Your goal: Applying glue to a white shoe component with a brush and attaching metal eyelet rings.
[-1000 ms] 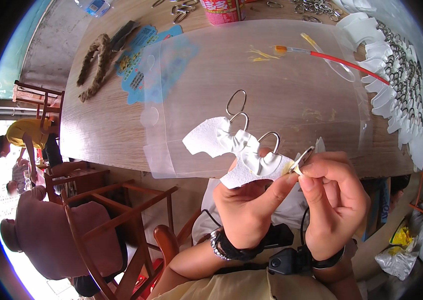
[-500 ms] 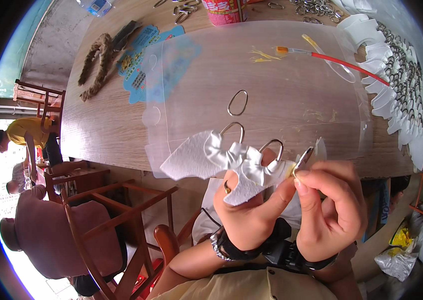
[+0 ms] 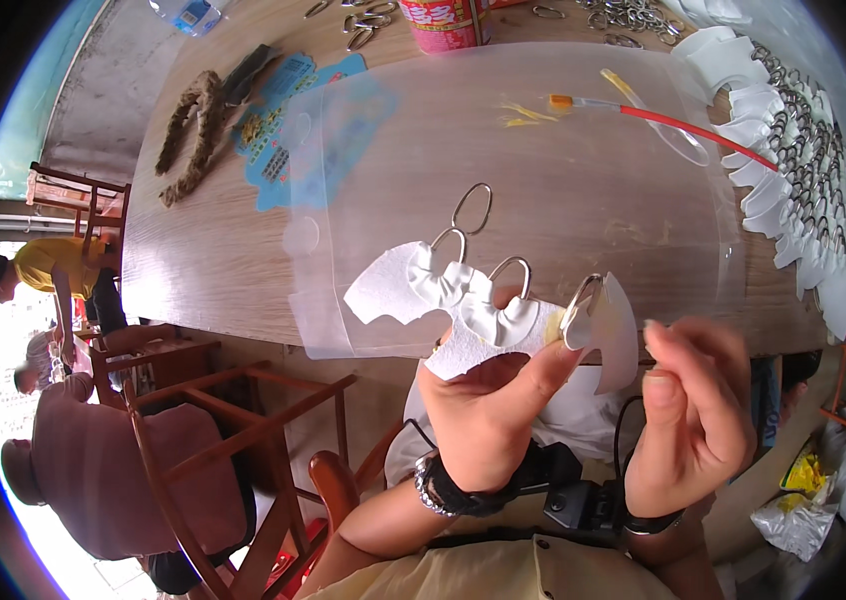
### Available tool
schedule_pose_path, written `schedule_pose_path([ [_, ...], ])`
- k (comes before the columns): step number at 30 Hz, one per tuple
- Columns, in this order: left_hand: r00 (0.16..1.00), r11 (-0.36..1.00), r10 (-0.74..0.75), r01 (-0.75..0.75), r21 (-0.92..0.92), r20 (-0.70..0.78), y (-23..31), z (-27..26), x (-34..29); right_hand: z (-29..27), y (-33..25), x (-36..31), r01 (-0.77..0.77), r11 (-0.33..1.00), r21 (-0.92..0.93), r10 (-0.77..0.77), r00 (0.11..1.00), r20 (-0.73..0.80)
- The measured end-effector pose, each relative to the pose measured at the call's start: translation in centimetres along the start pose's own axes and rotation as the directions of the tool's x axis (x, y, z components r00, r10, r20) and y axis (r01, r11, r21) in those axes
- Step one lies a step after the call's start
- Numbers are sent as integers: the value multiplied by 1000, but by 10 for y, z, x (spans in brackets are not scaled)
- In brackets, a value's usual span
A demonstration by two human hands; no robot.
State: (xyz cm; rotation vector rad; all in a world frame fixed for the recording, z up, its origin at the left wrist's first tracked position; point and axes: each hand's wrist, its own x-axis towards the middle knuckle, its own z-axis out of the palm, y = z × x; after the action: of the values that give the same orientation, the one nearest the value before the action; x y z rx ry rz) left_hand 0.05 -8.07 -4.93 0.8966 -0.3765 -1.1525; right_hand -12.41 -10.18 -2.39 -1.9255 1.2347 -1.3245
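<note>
My left hand (image 3: 493,420) pinches a white scalloped leather piece (image 3: 398,287) between thumb and fingers, above the near table edge. Three oval metal rings stand up from its upper edge; the rightmost ring (image 3: 581,300) sits by my thumb, near a yellowish patch on the leather. Beyond that ring, the piece's right end (image 3: 613,335) hangs loose. Just right of this end is my right hand (image 3: 693,410), with nothing visible in it, its thumb and forefinger apart and the other fingers curled. One loose oval ring (image 3: 490,212) lies on the clear plastic sheet (image 3: 383,160) behind the piece.
A red-handled brush (image 3: 683,125) rests across the sheet's far right. Along the right edge lie many white pieces with rings (image 3: 803,150). A pink tub (image 3: 443,25) and loose rings (image 3: 633,15) are at the back; blue cards (image 3: 268,150) lie left. People sit beyond wooden chairs at left.
My right hand has let go of the leather and moved a little right. The piece's right end now spreads out, and the piece has turned slightly in my left hand.
</note>
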Motion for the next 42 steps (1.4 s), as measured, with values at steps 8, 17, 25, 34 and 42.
schedule_pose_path([
  [8, 992, 995, 63, -71, 71, 105, -11, -15, -7, 13, -2, 2, -113, 983, 144, 101, 991, 93],
  [17, 981, 990, 106, -119, 71, 165, -12, -16, -7, 15, 0, 5, -127, 983, 135, 124, 992, 33],
  [25, 994, 998, 15, -8, -69, 111, -6, -9, -4, 15, 1, 0, -114, 980, 164, 111, 993, 26],
  [34, 996, 997, 64, -66, 32, 66, -5, -6, -6, 13, 1, 2, 55, 998, 36, -57, 997, 45],
  [42, 977, 923, 173, -204, 326, 123, -7, -11, -5, 13, 0, 3, 188, 978, -89, -185, 982, 47],
])
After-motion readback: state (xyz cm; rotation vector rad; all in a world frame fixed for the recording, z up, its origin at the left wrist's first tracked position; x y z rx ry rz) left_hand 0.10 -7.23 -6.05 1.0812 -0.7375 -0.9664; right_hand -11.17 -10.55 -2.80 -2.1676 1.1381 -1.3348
